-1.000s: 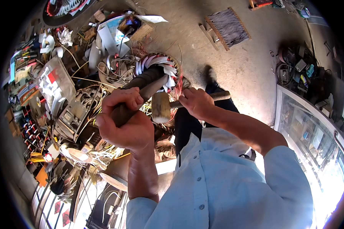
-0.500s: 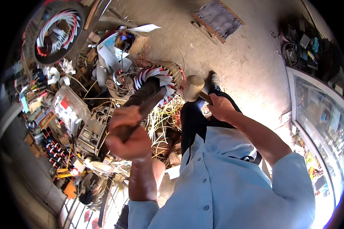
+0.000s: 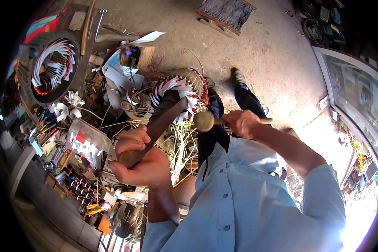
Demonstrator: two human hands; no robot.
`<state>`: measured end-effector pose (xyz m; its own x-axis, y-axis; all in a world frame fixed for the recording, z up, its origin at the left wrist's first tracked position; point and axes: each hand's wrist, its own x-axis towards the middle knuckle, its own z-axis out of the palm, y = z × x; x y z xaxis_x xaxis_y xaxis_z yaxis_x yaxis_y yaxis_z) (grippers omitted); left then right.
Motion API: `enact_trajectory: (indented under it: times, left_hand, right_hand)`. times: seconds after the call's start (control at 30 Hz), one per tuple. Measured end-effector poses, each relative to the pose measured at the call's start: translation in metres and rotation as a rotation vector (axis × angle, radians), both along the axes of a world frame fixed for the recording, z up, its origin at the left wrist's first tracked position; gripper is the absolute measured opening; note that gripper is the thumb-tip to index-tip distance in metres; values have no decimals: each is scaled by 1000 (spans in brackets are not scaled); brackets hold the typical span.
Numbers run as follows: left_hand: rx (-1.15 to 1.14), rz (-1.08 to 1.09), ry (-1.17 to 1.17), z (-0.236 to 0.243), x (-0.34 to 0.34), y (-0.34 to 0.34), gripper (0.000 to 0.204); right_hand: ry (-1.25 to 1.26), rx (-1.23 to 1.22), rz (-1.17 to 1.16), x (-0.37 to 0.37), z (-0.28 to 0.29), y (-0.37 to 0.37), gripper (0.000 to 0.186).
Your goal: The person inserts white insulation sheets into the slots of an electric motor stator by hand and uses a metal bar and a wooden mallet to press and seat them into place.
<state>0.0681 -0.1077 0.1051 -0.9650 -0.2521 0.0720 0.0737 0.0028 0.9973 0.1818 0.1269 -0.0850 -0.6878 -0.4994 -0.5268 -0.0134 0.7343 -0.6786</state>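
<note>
Left hand [image 3: 140,161]: fingers curled round the lower end of a flat brown bar [image 3: 166,122], thumb on the near side. Bar slants away, its tip over the white-and-red wound ring [image 3: 194,93]; contact at the tip cannot be told. A dark rod [image 3: 167,102] lies alongside and enters the ring's middle.

Right hand [image 3: 244,124]: fingers wrapped tight on the handle of a wooden mallet [image 3: 204,121]; head clear of the bar, to its right.

Surroundings: pale loose wires [image 3: 184,145] hang just below the ring; dark-trousered leg [image 3: 214,145] close on its right, partly covered by the mallet head. Left hand hides part of the clutter behind it. Clear plastic box [image 3: 92,133] with white strips and a red piece, left of that hand. White sheets [image 3: 118,79] beyond. Second wound ring [image 3: 69,63], upper left. Woven-top stool [image 3: 227,14] on the floor, well apart; glass-panelled frame [image 3: 355,80] far right.
</note>
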Motion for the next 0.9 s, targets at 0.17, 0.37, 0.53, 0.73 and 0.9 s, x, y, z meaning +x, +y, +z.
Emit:
enact_trajectory:
  times: [0.17, 0.37, 0.53, 0.73, 0.9]
  left_hand:
    - [-19, -45, 28, -2, 7, -7, 62]
    - [-87, -150, 21, -1, 2, -22, 67]
    - [-317, -531, 78, 2, -20, -16, 75]
    - [36, -738, 78, -26, -52, 32, 76]
    - [-10, -779, 51, -32, -58, 64, 74]
  right_hand:
    - [244, 43, -43, -1, -9, -62, 19]
    - [9, 25, -259, 13, -15, -61, 24]
    - [-324, -88, -667, 18, -33, -41, 37]
    - [-770, -272, -1129, -10, -45, -42, 34]
    - [-885, -254, -1014, -6, -62, -71, 36]
